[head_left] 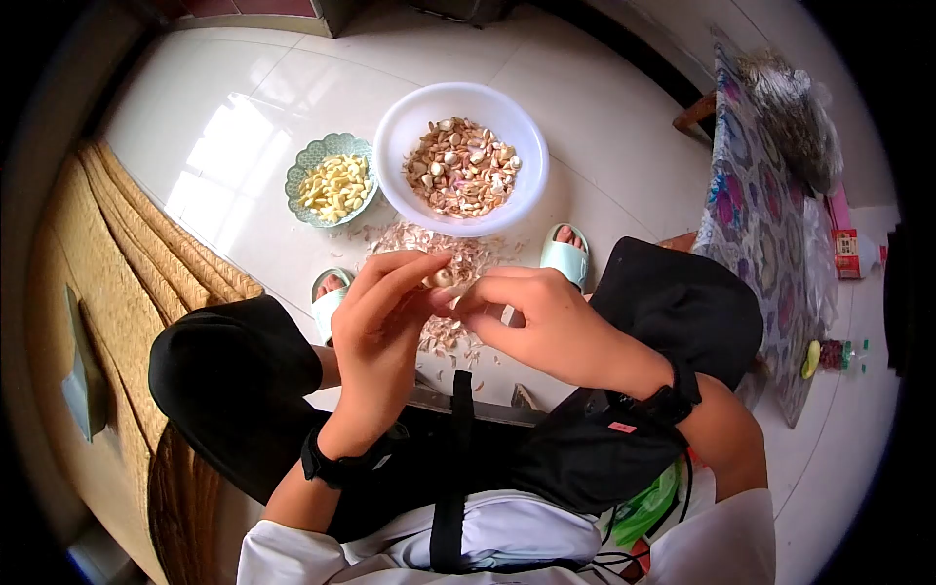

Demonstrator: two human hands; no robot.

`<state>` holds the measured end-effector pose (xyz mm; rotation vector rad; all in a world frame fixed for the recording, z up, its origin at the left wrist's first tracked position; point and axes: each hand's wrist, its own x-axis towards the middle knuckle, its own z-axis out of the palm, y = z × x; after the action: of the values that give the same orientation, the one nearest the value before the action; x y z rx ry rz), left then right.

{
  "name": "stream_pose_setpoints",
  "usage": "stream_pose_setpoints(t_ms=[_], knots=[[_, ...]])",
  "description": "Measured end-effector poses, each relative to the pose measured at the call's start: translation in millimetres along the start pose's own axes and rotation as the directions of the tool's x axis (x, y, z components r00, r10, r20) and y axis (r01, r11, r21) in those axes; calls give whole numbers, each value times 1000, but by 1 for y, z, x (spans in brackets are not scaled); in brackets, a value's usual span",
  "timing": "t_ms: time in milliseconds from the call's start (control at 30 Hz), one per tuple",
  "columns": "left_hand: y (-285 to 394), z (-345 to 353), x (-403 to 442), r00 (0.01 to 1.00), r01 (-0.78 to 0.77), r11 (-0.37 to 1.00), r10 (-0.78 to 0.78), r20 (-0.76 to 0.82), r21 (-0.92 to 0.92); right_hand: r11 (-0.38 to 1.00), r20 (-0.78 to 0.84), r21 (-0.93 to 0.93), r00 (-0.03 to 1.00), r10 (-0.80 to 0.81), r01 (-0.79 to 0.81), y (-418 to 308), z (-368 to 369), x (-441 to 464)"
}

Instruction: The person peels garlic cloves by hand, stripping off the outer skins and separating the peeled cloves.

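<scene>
My left hand (382, 310) and my right hand (534, 304) meet above the floor between my knees. A small pale garlic clove (442, 280) shows between the left fingertips, partly covered by them. The right thumb and fingers are pinched against it. Beyond the hands, a white plastic basin (388, 175) holds unpeeled garlic cloves (463, 168) and loose skins. To its left, a green lattice-edged basket (300, 168) contains peeled, pale yellow cloves (334, 187). Papery garlic skins (450, 341) lie scattered on the tiles under my hands.
My feet, in mint slippers (565, 255), stand either side of the skins. On the left is a tan layered cover (107, 341); on the right, a patterned cloth (751, 224) hangs beside plastic bags (804, 117). A bottle (838, 355) lies farther right.
</scene>
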<state>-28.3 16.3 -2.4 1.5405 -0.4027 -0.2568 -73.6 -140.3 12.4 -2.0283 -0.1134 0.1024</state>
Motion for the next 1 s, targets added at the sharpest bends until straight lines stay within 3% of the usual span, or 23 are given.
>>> stream_pose_setpoints(t_ms=[100,200,300,333,533,633,767,933,1000], knots=[[-3,0,0,989,-149,976,150,8,157,999,-22,-6,998,-51,51,6,4,0],[-3,-1,3,983,-184,962,181,34,200,985,13,33,985,170,-170,1,1,0],[-2,1,4,978,-209,954,200,63,214,914,-50,295,950,307,-279,-8,-4,2],[-2,2,4,976,-217,953,207,71,212,889,-17,381,959,282,-255,-6,-5,3],[-8,5,2,940,-342,870,321,118,355,796,102,480,925,366,-369,-6,-6,2],[-9,5,2,916,-402,831,374,147,384,799,114,490,934,338,-348,-5,-6,-1],[-10,8,2,879,-472,768,450,159,433,797,-36,540,938,344,-272,-5,2,-4],[-11,15,2,909,-410,840,408,83,355,787,-113,560,917,383,-260,-8,3,-5],[-8,17,1,982,-187,978,187,2,91,850,-187,480,922,340,-216,-8,3,-4]])
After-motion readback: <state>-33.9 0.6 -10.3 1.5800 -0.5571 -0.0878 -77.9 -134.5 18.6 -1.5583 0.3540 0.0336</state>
